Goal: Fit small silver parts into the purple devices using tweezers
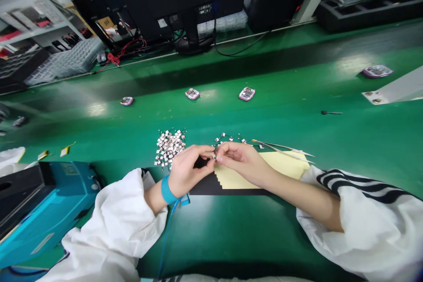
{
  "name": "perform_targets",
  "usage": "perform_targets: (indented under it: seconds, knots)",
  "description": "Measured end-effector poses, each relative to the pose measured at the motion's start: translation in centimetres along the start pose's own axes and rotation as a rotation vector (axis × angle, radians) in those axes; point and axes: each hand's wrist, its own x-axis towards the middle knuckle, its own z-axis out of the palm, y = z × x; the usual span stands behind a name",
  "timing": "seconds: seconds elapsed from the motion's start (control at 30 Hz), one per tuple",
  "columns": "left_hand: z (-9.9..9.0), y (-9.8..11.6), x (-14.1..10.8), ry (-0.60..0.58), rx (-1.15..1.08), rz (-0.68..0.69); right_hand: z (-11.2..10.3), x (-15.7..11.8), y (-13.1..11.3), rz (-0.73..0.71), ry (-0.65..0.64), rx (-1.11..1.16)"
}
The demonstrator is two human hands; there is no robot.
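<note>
My left hand [190,167], with a blue wrist strap [168,190], pinches a small silvery square component [214,157] between thumb and forefinger. Against the component's other side, the fingers of my right hand [241,161] are pressed together; whether they grip the part itself or a bit of its wire is too small to tell. Below both hands lie yellow sheets [280,167] on a black mat [206,185]. A heap of similar small components with dark leads [170,147] sits left of my hands. Several more loose components [243,140] lie just beyond my right hand, by tweezers [287,147].
A blue machine [72,194] stands at left, near two small yellow parts [64,151]. Purple-rimmed units [247,94] are spaced along the green bench [211,238]. A monitor [178,0] stands at the back, a white metal bracket [396,86] at right. A blue cord [167,238] hangs from the wrist strap.
</note>
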Motion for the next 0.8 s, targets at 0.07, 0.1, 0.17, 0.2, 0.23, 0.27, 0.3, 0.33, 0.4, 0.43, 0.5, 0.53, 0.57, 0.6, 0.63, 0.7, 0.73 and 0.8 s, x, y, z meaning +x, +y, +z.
perform_targets:
  seconds: [0.07, 0.1, 0.17, 0.2, 0.23, 0.27, 0.3, 0.33, 0.4, 0.43, 0.5, 0.53, 0.57, 0.6, 0.63, 0.7, 0.73, 0.8]
  knots:
    - [0.01, 0.01, 0.02, 0.003, -0.002, 0.006, 0.02, -0.02, 0.01, 0.003, -0.005, 0.001]
    - [0.01, 0.02, 0.02, 0.003, -0.003, 0.007, 0.04, -0.03, 0.00, 0.006, -0.006, 0.000]
    - [0.01, 0.05, 0.02, 0.002, 0.000, 0.006, 0.05, -0.05, -0.05, 0.014, -0.006, -0.005]
    - [0.00, 0.06, 0.01, 0.000, 0.002, 0.005, 0.04, -0.07, -0.08, 0.018, -0.004, -0.010]
    - [-0.01, 0.07, 0.00, -0.001, 0.003, 0.006, 0.01, -0.08, -0.12, 0.022, -0.004, -0.016]
    - [-0.02, 0.08, -0.01, -0.001, 0.003, 0.007, -0.02, -0.08, -0.15, 0.025, -0.004, -0.021]
    - [-0.03, 0.08, -0.02, -0.004, 0.004, 0.010, -0.05, -0.09, -0.18, 0.027, -0.006, -0.025]
    - [-0.04, 0.08, -0.03, -0.006, 0.005, 0.013, -0.09, -0.09, -0.20, 0.028, -0.007, -0.028]
    - [-0.06, 0.07, -0.04, -0.008, 0.003, 0.017, -0.16, -0.09, -0.20, 0.024, -0.014, -0.034]
    - [-0.07, 0.07, -0.04, -0.008, 0.001, 0.019, -0.19, -0.09, -0.19, 0.021, -0.018, -0.037]
    - [-0.08, 0.07, -0.04, -0.011, -0.007, 0.016, -0.23, -0.10, -0.14, 0.019, -0.025, -0.044]
    - [-0.08, 0.06, -0.03, -0.013, -0.012, 0.014, -0.25, -0.10, -0.11, 0.019, -0.026, -0.045]
    - [-0.08, 0.06, -0.03, -0.018, -0.016, 0.012, -0.26, -0.10, -0.08, 0.020, -0.028, -0.045]
    - [-0.07, 0.05, -0.03, -0.022, -0.019, 0.009, -0.27, -0.09, -0.05, 0.020, -0.029, -0.046]
    - [-0.07, 0.05, -0.03, -0.026, -0.023, 0.005, -0.28, -0.08, -0.03, 0.021, -0.030, -0.047]
    - [-0.06, 0.03, -0.03, -0.026, -0.029, 0.002, -0.27, -0.06, -0.02, 0.025, -0.027, -0.046]
    - [-0.05, 0.02, -0.02, -0.026, -0.031, 0.001, -0.26, -0.05, -0.03, 0.029, -0.025, -0.045]
    - [-0.05, 0.02, 0.00, -0.024, -0.030, -0.001, -0.21, -0.04, -0.05, 0.038, -0.022, -0.039]
